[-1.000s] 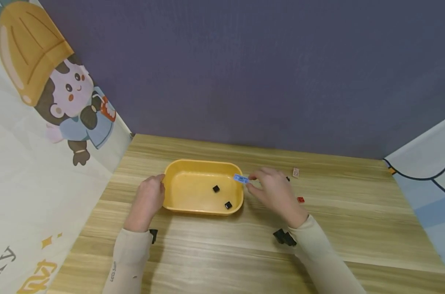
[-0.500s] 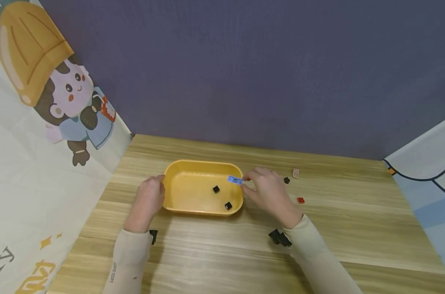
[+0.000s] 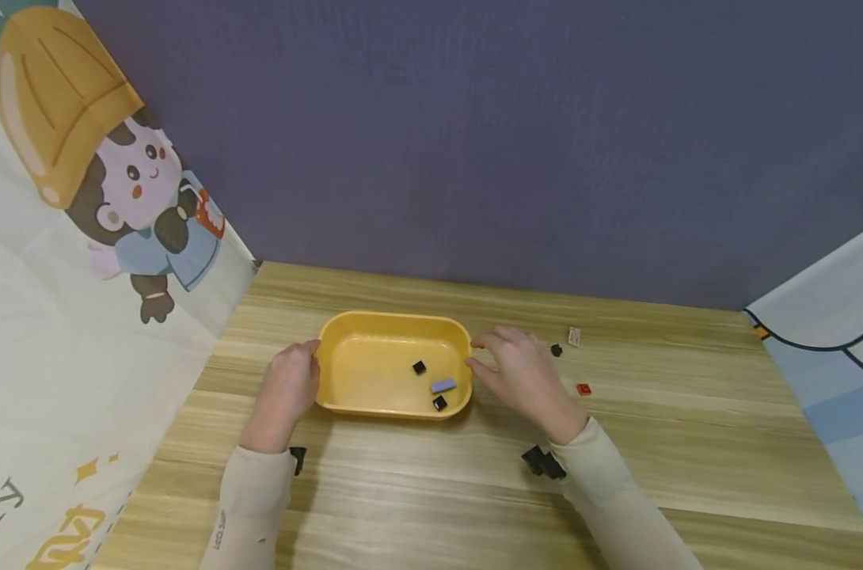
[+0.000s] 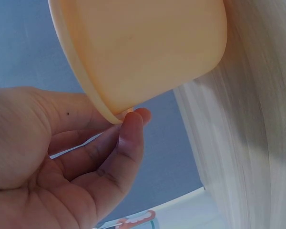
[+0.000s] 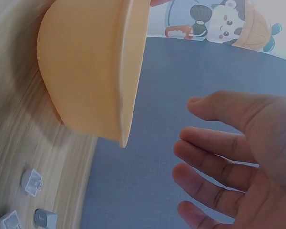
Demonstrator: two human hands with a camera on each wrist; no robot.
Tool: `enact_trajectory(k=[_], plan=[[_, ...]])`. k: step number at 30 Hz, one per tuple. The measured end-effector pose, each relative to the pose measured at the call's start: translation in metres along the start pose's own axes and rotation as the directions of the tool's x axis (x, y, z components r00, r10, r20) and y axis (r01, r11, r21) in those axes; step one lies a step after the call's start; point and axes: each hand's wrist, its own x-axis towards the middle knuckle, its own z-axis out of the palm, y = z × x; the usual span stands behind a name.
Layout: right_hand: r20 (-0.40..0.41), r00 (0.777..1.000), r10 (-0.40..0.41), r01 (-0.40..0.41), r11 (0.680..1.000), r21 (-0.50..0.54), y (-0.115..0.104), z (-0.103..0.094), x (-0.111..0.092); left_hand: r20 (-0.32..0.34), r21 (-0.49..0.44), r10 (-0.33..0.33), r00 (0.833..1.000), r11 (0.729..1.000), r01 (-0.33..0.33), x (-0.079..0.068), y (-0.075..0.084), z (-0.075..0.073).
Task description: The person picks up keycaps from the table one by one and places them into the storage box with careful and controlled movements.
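Observation:
A yellow plastic bin point(image 3: 374, 412) stands on the wooden table. My left hand point(image 3: 291, 380) pinches the rim at its left end; thumb and fingertips close over the edge in the left wrist view. Off the bin's right end, my right hand point(image 3: 524, 376) holds nothing, its thumb and fingers spread apart in the right wrist view. Inside the bin lie a long blue keycap-like piece point(image 3: 442, 385), a black keycap point(image 3: 420, 367) and another black keycap point(image 3: 440, 403), all toward the right side.
Right of the bin lie a small black piece point(image 3: 556, 350), a pale pink piece point(image 3: 574, 336) and a red piece point(image 3: 584, 389). Keycaps point(image 5: 32, 182) show on the table in the right wrist view. A dark blue-grey wall point(image 3: 503, 158) rises behind the table.
My right hand moved left to the bin's rim with the blue piece and let it go; it now lies inside. The lower black keycap shifted slightly. My left hand stayed on the rim.

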Motion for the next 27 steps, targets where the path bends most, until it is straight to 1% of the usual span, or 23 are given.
enact_trajectory(k=[6,12,20,27], plan=[[0.007,1.000,0.009,-0.009,1.000,0.001,0.004,-0.001,-0.001,-0.001,-0.003,-0.003,1.000,1.000,0.003,0.000,-0.001,0.000],[-0.007,1.000,0.024,-0.024,1.000,-0.011,0.018,-0.003,-0.006,0.000,0.003,0.000,1.000,1.000,0.000,0.000,-0.001,0.000],[0.009,0.995,0.097,-0.097,0.995,0.002,0.052,-0.008,-0.019,0.001,0.007,0.001,1.000,1.000,-0.001,0.000,-0.001,-0.001],[0.020,0.994,0.112,-0.112,0.994,-0.012,0.088,-0.013,-0.034,0.006,0.002,0.000,1.000,1.000,0.000,0.000,0.001,-0.001]])
